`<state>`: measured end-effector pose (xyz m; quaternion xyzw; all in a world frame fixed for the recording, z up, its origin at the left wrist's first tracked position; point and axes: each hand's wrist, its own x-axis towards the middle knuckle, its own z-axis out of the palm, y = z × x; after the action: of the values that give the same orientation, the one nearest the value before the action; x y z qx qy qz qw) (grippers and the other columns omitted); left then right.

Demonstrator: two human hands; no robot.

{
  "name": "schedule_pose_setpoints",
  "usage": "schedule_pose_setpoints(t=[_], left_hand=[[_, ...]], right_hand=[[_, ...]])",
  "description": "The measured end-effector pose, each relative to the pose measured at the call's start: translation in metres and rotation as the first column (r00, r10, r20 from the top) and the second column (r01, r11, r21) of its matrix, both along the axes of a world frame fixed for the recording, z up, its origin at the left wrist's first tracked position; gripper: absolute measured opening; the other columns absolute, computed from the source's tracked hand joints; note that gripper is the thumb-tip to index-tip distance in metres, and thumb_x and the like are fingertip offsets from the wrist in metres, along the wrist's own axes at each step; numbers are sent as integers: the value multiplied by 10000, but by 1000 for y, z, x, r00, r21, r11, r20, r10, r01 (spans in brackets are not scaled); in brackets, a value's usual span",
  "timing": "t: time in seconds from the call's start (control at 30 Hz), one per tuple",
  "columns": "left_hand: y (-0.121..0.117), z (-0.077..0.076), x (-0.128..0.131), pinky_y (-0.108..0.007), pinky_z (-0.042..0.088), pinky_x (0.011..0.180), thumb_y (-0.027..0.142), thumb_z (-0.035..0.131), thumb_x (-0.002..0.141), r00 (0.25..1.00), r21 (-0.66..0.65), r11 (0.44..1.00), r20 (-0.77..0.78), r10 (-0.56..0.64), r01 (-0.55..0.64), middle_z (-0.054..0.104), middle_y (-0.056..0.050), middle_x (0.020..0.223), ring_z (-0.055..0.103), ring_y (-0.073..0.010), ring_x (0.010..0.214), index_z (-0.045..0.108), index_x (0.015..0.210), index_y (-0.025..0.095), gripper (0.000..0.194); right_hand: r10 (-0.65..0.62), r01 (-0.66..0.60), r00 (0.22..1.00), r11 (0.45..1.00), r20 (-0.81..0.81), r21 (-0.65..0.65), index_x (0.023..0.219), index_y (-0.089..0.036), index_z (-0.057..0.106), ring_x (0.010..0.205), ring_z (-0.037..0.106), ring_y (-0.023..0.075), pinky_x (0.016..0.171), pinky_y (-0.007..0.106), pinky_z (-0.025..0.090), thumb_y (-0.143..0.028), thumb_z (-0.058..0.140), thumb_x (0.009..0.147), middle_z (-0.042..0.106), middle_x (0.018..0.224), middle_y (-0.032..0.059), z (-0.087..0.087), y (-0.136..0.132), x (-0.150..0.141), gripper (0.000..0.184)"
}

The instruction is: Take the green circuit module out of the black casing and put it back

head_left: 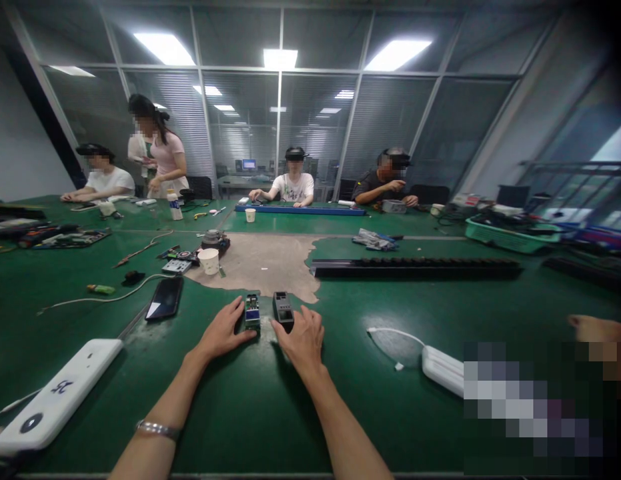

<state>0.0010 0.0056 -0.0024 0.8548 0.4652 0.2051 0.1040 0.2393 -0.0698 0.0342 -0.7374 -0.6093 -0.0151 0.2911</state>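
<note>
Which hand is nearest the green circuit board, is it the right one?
No, the left hand is nearest the green circuit board, while the right hand is at the gray case.

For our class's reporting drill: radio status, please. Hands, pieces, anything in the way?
Left hand open beside circuit board. Right hand at grey housing, grip unclear. Board and housing apart. Black phone left, not blocking.
</note>
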Motion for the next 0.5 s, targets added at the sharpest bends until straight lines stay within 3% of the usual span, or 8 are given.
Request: schedule_pose_setpoints(t=[0.23, 0.37, 0.5], left_hand=[[1, -1, 0, -505, 306, 1217, 704, 598, 881, 1000, 12, 1000, 6, -3, 3, 291, -203, 1645, 331, -352, 1503, 365, 1560, 151, 906], [0, 1, 0, -514, 318, 1209, 685, 617, 880, 1000, 19, 1000, 12, -16, 15, 317, -206, 1632, 355, -359, 1490, 388, 1552, 163, 881], [-2, 3, 1, -513, 332, 1202, 626, 649, 884, 999, 24, 999, 44, -29, 28, 344, -181, 1626, 369, -361, 1483, 405, 1548, 208, 822]], right_hand=[[30, -26, 995, 999, -95, 39, 1056, -151, 767, 1277, 481, 354, 1034, 445, 395, -491, 687, 881, 629, 1335, 173, 2, 3, 3, 392], [81, -60, 975, 993, -207, 103, 1078, -141, 776, 1217, 546, 322, 1037, 406, 405, -505, 655, 909, 682, 1238, 177, 13, 5, -4, 419], [145, -109, 966, 979, -214, 170, 1012, -150, 784, 1204, 555, 314, 1030, 395, 408, -530, 652, 904, 684, 1234, 171, 26, 6, -24, 417]])
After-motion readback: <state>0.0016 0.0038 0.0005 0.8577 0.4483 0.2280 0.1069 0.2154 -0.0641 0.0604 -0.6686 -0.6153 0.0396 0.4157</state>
